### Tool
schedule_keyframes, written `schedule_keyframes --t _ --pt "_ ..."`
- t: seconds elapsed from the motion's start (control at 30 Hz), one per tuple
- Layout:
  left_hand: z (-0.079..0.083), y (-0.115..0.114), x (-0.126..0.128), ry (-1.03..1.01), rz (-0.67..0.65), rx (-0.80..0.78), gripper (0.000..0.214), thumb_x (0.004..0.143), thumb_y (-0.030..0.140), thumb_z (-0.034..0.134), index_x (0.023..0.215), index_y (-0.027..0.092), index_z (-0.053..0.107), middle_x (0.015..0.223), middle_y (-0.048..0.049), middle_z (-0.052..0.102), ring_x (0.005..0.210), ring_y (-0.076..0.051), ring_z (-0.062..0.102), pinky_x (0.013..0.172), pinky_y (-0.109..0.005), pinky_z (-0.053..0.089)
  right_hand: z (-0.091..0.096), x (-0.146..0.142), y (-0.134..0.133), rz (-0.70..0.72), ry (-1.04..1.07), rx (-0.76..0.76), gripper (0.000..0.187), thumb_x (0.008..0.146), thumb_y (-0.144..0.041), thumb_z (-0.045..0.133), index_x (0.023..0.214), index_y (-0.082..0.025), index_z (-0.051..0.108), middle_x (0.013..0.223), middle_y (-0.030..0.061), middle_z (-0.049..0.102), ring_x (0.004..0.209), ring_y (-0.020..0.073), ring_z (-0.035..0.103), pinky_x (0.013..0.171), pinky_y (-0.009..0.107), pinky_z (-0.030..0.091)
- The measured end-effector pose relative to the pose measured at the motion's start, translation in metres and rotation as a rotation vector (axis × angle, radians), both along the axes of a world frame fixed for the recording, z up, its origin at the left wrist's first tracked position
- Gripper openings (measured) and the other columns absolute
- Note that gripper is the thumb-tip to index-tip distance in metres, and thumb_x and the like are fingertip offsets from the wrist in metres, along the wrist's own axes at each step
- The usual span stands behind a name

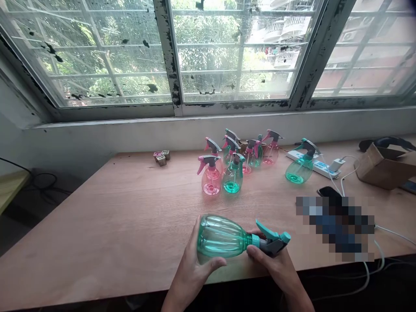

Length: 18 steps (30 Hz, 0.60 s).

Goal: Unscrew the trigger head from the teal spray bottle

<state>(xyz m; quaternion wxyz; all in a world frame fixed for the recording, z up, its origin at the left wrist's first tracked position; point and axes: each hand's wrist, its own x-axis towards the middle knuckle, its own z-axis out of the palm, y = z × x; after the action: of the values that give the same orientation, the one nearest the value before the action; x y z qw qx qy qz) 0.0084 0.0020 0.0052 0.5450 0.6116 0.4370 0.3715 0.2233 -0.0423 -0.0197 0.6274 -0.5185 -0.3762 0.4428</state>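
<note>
One green spray bottle (221, 237), held on its side over the near part of a wooden table (97, 234), between left hand (191, 271) at the base and right hand (275, 263) at the neck. Cupped around the base on the left, with thumb extended along the near side and other fingers mostly hidden. Pinched at the neck on the right, with thumb against the near side, beside the turquoise collar (256, 241), and fingers partly hidden behind. Trigger head (276, 244) directed to the right, turquoise trigger (266, 229) on the far side. Positioned beyond the hands: a close group of upright pink and green spray bottles, with one pink bottle (211, 180) and one green-trigger bottle (232, 178) in front, side by side. Placed beyond and right of the right hand: a separate green bottle (297, 171), upright, just in front of a white power strip (320, 166). Farther right, a cardboard box (380, 167); nearer, a dark phone (328, 192), partly obscured by pixelation. Located beyond and left of the left hand: three small blocks (161, 160), close together.
</note>
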Motion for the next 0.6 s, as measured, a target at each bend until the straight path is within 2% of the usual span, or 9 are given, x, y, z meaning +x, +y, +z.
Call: schedule_keyframes --t 0.1,0.17,0.33,0.43,0.53,0.6 --pt "0.0046 0.0008 0.0009 -0.034 -0.047 0.011 0.081 0.08 0.048 0.078 0.149 0.025 0.041 0.15 -0.0094 0.055 0.141 -0.036 0.046 0.119 -0.047 0.036 -0.002 0.0018 -0.0007 0.035 0.039 0.02 0.04 0.071 -0.049 0.085 0.098 -0.023 0.073 0.057 -0.0012 0.069 0.052 0.0193 0.063 0.059 0.035 0.052" --pt "0.0057 0.0009 0.0009 -0.022 -0.057 0.025 0.077 0.081 0.046 0.077 0.147 0.027 0.043 0.147 -0.0084 0.058 0.141 -0.035 0.046 0.119 -0.047 0.036 -0.0038 0.0032 -0.0003 0.052 0.059 0.036 0.038 0.073 -0.048 0.084 0.098 -0.023 0.072 0.057 -0.0011 0.069 0.05 0.0186 0.062 0.056 0.034 0.051" --pt "0.0006 -0.0011 -0.0016 0.064 0.018 0.062 0.093 0.081 0.043 0.078 0.156 0.039 0.022 0.165 0.0002 0.034 0.153 -0.028 0.027 0.127 -0.047 0.018 -0.0061 0.0048 0.0009 0.073 0.069 0.03 0.033 0.075 -0.044 0.083 0.097 -0.022 0.071 0.06 -0.0005 0.07 0.05 0.0179 0.062 0.057 0.033 0.05" --pt "-0.0024 -0.0015 -0.0026 0.052 0.009 0.031 0.101 0.08 0.042 0.079 0.158 0.04 0.015 0.168 0.0017 0.025 0.155 -0.026 0.019 0.128 -0.045 0.015 -0.0055 0.005 0.0006 0.078 0.056 0.02 0.033 0.075 -0.044 0.084 0.097 -0.021 0.072 0.059 -0.0007 0.069 0.051 0.0185 0.063 0.058 0.034 0.05" --pt "-0.0034 -0.0003 -0.0031 -0.015 -0.002 -0.026 0.112 0.075 0.044 0.083 0.159 0.033 0.01 0.168 -0.0046 0.026 0.154 -0.029 0.022 0.127 -0.046 0.018 -0.0047 0.0053 0.0 0.066 0.034 0.015 0.036 0.072 -0.045 0.086 0.096 -0.022 0.073 0.06 -0.001 0.068 0.056 0.0195 0.064 0.06 0.033 0.051" --pt "-0.003 0.0008 -0.0033 -0.053 -0.023 -0.019 0.105 0.077 0.045 0.081 0.159 0.029 0.017 0.164 -0.0073 0.035 0.151 -0.031 0.03 0.125 -0.046 0.023 -0.0049 0.0055 -0.0002 0.068 0.029 0.012 0.037 0.071 -0.045 0.087 0.097 -0.022 0.073 0.061 -0.0004 0.069 0.058 0.0197 0.065 0.061 0.033 0.051"
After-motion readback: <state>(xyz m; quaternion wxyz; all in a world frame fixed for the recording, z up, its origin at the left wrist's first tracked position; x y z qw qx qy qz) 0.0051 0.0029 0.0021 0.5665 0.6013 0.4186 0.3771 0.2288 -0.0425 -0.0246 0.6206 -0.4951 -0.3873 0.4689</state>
